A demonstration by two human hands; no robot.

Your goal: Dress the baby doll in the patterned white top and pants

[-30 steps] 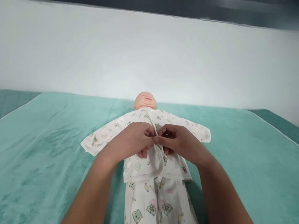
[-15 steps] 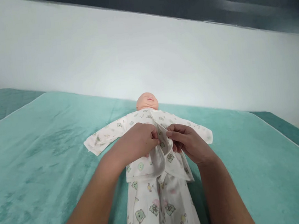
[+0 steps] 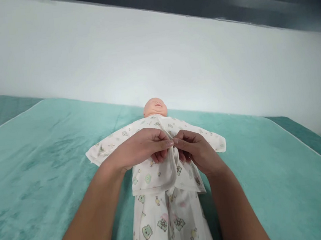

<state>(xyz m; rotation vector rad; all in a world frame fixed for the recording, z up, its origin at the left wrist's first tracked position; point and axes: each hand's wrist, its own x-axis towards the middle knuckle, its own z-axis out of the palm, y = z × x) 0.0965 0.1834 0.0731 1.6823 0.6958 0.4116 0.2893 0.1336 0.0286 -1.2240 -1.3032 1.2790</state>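
Observation:
A baby doll (image 3: 155, 107) lies on its back in the middle of a teal towel, head away from me. It wears a white printed jacket (image 3: 147, 174) and matching trousers (image 3: 166, 218). My left hand (image 3: 140, 148) and my right hand (image 3: 195, 149) meet over the doll's chest. Both pinch the jacket's front edges, fingertips touching at the middle seam. Whatever small fastening lies between the fingertips is hidden.
The teal towel (image 3: 39, 167) covers the whole surface, with white piping along its left and right edges. A white wall (image 3: 143, 60) rises just behind the doll's head, with a dark band above it.
Half a second ago my hands held the jacket flaps slightly apart and lifted. Now the fingertips have come together at the chest, closing the flaps.

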